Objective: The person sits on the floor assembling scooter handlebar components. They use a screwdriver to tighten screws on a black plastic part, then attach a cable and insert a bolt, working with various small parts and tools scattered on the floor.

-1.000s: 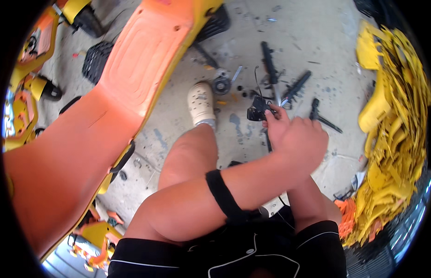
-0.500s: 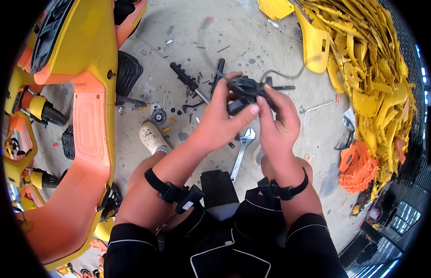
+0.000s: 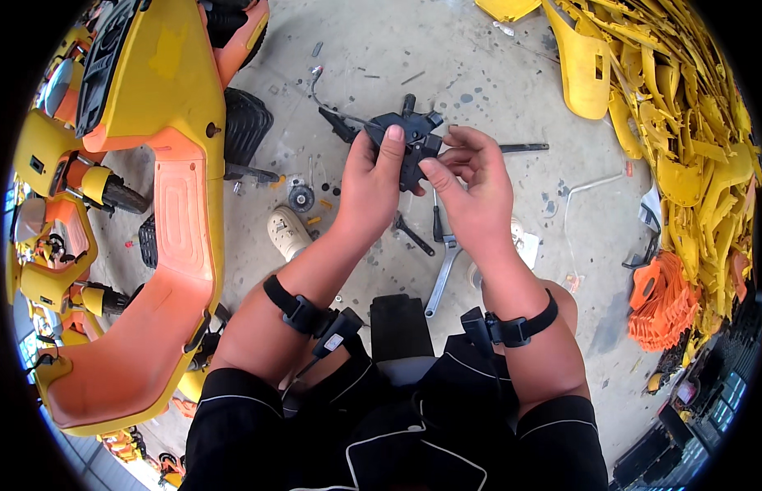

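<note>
A black plastic part with a cable (image 3: 415, 131) is held up over the floor between my two hands. My left hand (image 3: 369, 190) grips its left side, thumb lying on top, the other fingers mostly hidden beneath. At the lower right edge of the part, the thumb of my right hand (image 3: 482, 192) presses on it, while the other fingers curl beside it. The thin cable runs out to the upper left. Below my hands, an adjustable wrench (image 3: 442, 282) lies on the floor, its jaw partly hidden by my right hand, near a dark-handled tool (image 3: 414, 235).
A yellow and orange scooter body (image 3: 180, 221) stands close on the left. Yellow plastic panels (image 3: 684, 139) are piled on the right, beside stacked orange pieces (image 3: 663, 303). A small black wheel (image 3: 301, 198), bolts and a bent rod (image 3: 569, 213) lie on the floor.
The black part has been turned, and its flat, detailed face now shows. My right hand has shifted its grip, with its fingers more curled. The view has moved slightly.
</note>
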Demonstrator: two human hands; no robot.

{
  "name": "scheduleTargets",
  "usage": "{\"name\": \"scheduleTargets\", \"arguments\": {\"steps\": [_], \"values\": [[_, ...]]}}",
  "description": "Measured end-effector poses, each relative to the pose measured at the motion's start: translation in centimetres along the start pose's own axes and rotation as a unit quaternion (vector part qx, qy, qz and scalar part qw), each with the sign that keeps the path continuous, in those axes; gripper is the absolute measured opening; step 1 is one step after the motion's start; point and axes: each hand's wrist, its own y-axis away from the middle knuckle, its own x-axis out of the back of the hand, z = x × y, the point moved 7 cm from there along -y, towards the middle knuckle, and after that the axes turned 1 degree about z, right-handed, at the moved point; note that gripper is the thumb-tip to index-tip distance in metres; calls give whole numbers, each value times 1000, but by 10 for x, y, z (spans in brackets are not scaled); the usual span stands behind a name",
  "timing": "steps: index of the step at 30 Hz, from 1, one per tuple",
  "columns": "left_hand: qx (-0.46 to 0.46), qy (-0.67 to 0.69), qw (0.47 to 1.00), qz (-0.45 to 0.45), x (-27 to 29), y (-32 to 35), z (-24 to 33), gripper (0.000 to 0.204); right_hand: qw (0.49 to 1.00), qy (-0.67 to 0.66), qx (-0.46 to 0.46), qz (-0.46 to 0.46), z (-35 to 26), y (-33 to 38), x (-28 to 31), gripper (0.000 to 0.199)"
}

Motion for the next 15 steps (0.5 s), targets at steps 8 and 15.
{"name": "scheduleTargets", "arguments": {"steps": [8, 15], "values": [[-22, 46, 999, -9, -25, -6, -10, 37, 990, -1, -142, 1, 26, 1, 8, 38], [33, 131, 985, -107, -36, -20, -23, 47, 992, -86, -62, 62, 19, -2, 22, 31]]}}
